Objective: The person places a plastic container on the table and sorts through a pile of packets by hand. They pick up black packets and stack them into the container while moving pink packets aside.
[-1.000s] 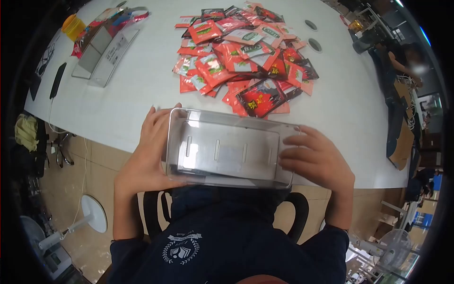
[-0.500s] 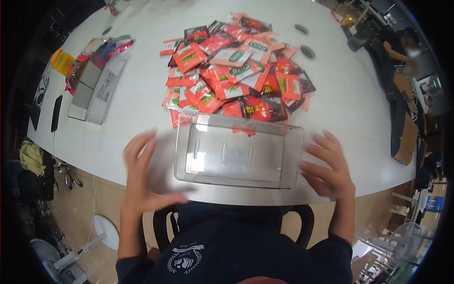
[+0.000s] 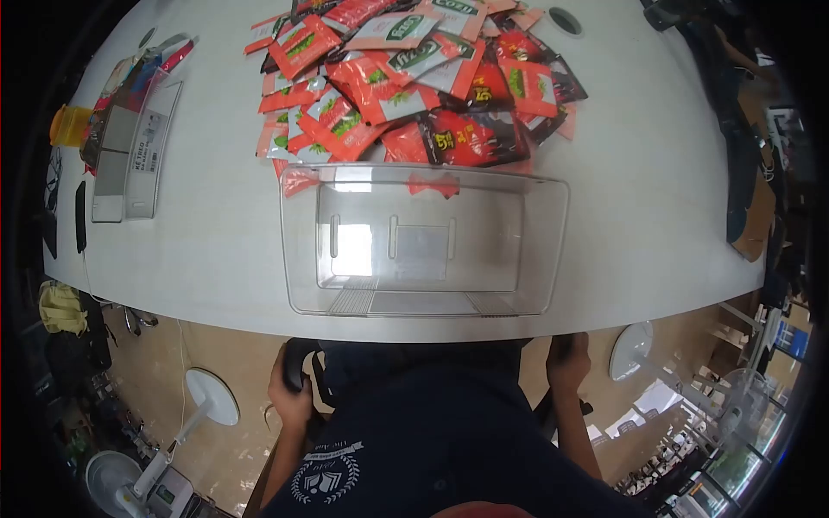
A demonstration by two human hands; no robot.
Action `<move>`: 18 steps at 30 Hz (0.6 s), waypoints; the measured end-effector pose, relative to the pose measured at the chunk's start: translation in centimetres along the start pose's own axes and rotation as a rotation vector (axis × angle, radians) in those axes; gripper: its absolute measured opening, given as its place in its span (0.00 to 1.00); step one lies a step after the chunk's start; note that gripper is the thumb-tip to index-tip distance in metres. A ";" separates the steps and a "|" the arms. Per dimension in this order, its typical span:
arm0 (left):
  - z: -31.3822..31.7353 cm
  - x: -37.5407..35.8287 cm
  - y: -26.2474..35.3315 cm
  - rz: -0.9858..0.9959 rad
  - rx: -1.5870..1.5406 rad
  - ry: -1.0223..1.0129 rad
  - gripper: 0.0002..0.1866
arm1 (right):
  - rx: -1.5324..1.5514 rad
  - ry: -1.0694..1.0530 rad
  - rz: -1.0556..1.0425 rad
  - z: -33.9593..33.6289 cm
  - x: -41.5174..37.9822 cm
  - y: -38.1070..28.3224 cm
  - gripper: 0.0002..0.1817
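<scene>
My left hand [image 3: 289,395] is closed round the left armrest [image 3: 297,364] of the black chair, below the table edge. On the other side, my right hand [image 3: 569,366] grips the right armrest [image 3: 563,345]; its fingers are partly hidden. A clear plastic bin [image 3: 298,250] stands on the table in front of me, apart from both hands, with nothing in it. Just behind it lies a heap of small red, white and black sachets [image 3: 393,99]. Some of them show through the bin's far wall.
At the left of the white table [image 3: 216,233] stands another clear bin [image 3: 129,181] with a paper label and colourful packs. A yellow container [image 3: 69,126] and a dark phone-like slab [image 3: 81,216] are near it. White fans [image 3: 211,397] stand on the floor.
Both hands have moved from beside the bin down to the chair armrests and closed on them. The view has shifted, so the bin and sachets appear higher and nearer.
</scene>
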State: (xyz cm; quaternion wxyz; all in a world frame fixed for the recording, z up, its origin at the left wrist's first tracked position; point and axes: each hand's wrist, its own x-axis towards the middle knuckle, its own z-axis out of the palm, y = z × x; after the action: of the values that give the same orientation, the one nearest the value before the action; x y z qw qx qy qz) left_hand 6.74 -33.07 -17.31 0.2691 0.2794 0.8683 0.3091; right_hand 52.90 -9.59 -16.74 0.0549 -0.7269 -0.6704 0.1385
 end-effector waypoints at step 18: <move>-0.5 -3.0 1.1 0.033 0.013 0.103 0.35 | 0.171 0.114 -0.144 0.4 0.2 1.0 0.23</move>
State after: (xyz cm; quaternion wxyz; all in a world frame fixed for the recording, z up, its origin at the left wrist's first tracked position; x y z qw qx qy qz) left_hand 8.85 -34.56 -15.32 0.2174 0.2792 0.8782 0.3220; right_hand 53.74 -9.48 -17.39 0.1645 -0.6763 -0.7024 0.1492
